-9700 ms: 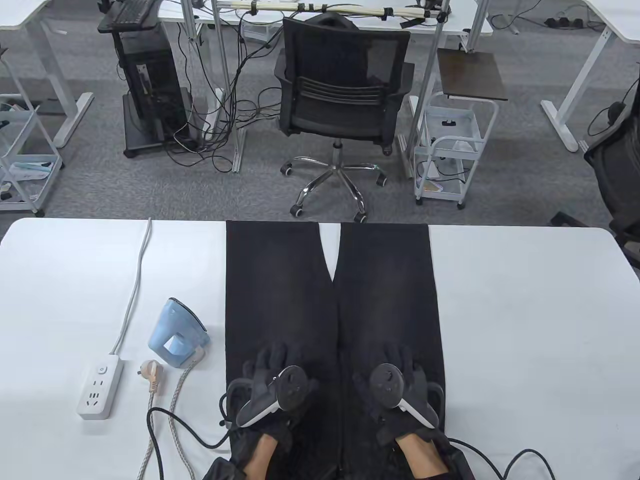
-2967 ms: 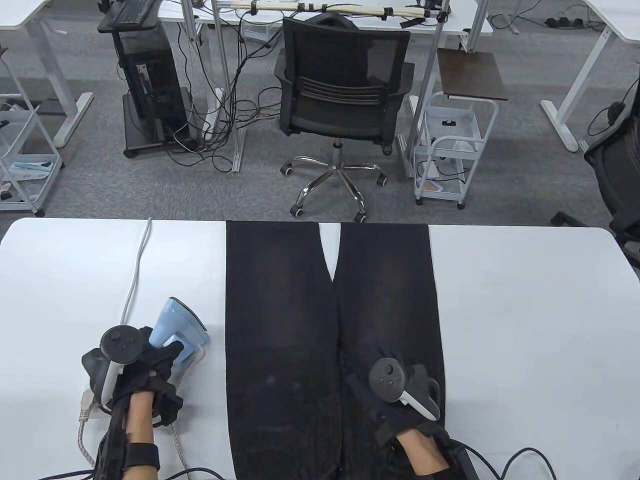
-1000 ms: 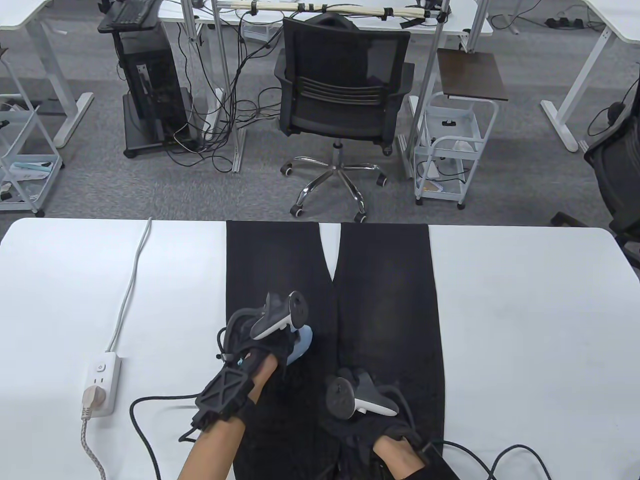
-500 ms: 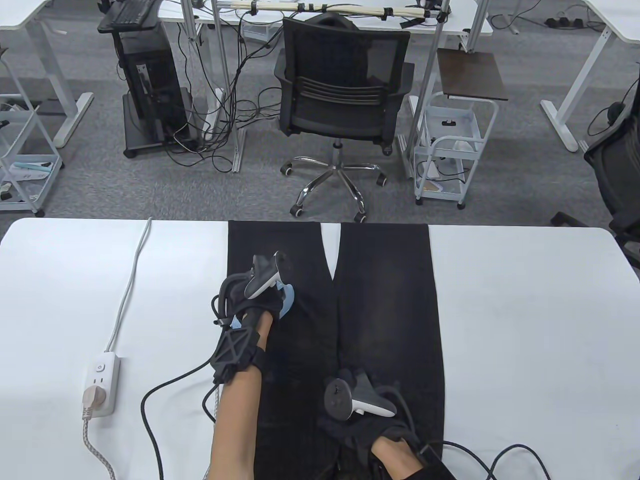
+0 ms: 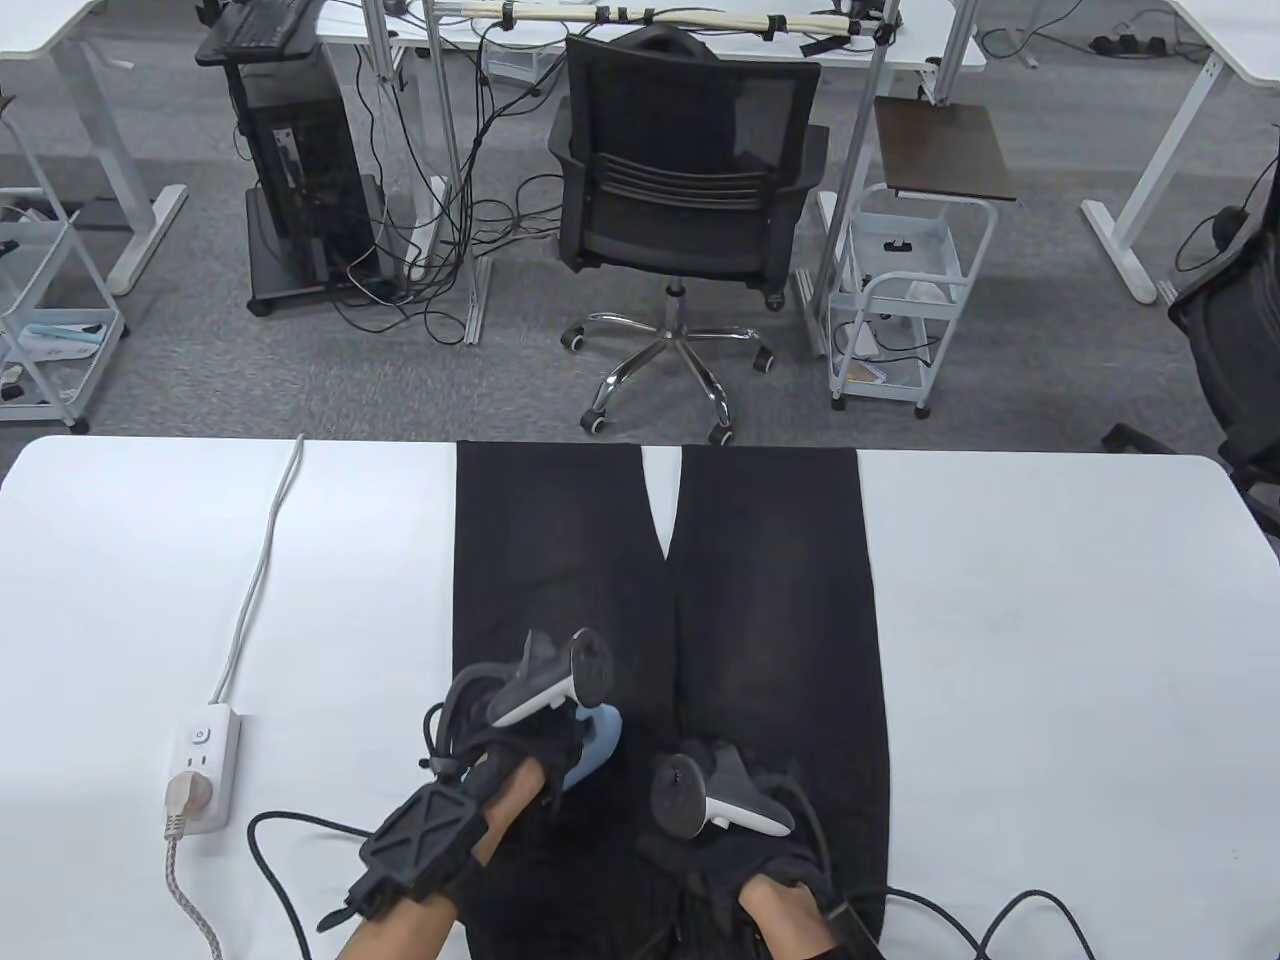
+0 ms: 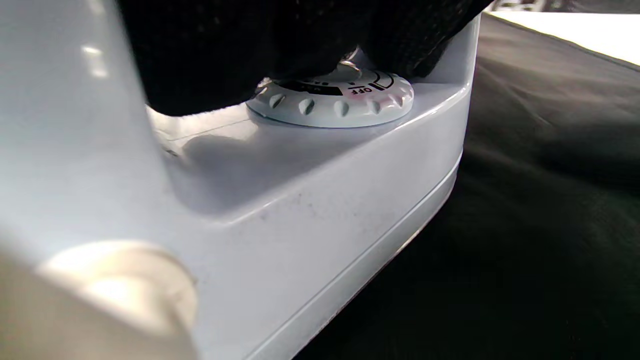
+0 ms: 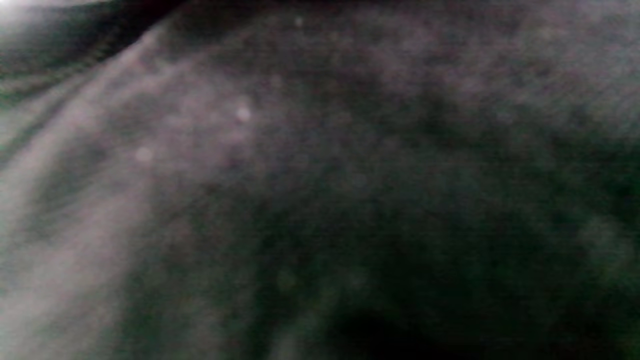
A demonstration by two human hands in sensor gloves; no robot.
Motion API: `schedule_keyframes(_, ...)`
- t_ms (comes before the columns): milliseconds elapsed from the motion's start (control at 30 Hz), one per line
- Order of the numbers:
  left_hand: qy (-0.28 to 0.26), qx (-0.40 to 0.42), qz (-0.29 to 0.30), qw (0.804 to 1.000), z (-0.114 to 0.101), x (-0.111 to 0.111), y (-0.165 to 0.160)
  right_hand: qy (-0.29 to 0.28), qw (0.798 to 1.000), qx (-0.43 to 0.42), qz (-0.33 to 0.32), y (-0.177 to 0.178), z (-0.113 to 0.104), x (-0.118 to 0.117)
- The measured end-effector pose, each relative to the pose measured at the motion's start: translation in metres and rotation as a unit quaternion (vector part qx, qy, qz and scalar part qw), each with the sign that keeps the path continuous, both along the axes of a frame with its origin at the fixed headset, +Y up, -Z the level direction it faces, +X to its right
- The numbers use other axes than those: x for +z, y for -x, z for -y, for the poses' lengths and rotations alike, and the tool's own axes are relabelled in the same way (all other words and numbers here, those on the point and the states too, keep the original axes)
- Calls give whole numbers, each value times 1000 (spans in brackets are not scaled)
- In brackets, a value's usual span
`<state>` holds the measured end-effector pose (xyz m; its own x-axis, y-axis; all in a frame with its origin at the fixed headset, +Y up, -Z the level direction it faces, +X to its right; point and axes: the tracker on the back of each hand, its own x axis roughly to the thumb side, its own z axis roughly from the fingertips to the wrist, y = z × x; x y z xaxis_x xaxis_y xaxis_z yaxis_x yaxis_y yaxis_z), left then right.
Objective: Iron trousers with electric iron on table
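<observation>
- The trousers (image 5: 770, 600) lie flat along the worktop (image 5: 1050, 650), waistband end toward the person, both legs running away from the hands to the far edge.
- The electric iron (image 5: 598, 738) sits sole-down on the left leg, under the left hand (image 5: 535, 735), whose grip is closed around the iron's handle.
- The right hand (image 5: 735, 810) rests on the cloth just right of the iron, pinning the upper part. I cannot tell whether its grip is flat or curled; the right wrist view shows only blurred dark weave.
- Judged step: ironing strokes along the left leg, near the thigh end of the pass.
- The next move likely calls for a steady push away from the left grip toward the hem, sole kept flat, with the right hand holding the fabric taut so no crease is pressed in.
- Materials: the cloth is matt black, slightly grainy, with soft ridges beside the iron in the left wrist view.
- The iron's shell is smooth, glossy pale blue plastic with a rounded skirt; its white dial (image 6: 332, 97) is ribbed round the rim and carries an "OFF" mark.
- Left of the left grip, a white power strip (image 5: 203, 765) holds a beige plug (image 5: 183, 792) with a braided cord.
</observation>
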<state>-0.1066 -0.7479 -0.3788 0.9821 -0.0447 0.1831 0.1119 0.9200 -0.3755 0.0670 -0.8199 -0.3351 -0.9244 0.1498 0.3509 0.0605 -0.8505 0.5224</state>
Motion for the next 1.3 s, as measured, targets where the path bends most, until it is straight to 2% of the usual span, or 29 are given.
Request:
schedule_keyframes(133,27,45,19,998,4,40,2,4,1000,1,-1,-1,-1,-2)
schedule_keyframes(200,3,33,39,999,4,55,2,7,1000,-1,-1,-1,-1,-2)
schedule_keyframes(233,-15,27,40,999,3,60,1,9,1000,-2,0,-1,-1,-2)
schedule_keyframes(333,-20,22,31,999,3,55,0,6,1000,-4,-1,-1,-1,-2)
schedule_keyframes(400,-33,18,17,999,3,44,1,7,1000,-5,0,0,-1,-3)
schedule_keyframes(600,-72,3,-36,997,3,-8,5,6,1000,-2,3,3,-1,-3)
schedule_keyframes(700,-41,-6,-75,996,2,-47,9,8,1000,2,1,4,-1,-2)
schedule_keyframes(800,-49,11,-110,993,3,-77,17,7,1000,0,1,5,-1,-1)
schedule_keyframes(867,-75,-17,-123,989,2,-98,21,8,1000,-1,0,6,0,0)
schedule_keyframes(1033,-56,10,-181,982,2,-142,41,17,1000,0,-3,7,0,0)
schedule_keyframes(1167,-51,23,-192,980,2,-157,51,20,1000,4,-4,9,0,0)
schedule_keyframes(1267,-64,5,-183,981,2,-153,46,23,1000,5,-5,9,1,0)
schedule_keyframes(1300,-52,6,-168,984,2,-152,44,24,1000,4,-4,9,1,0)
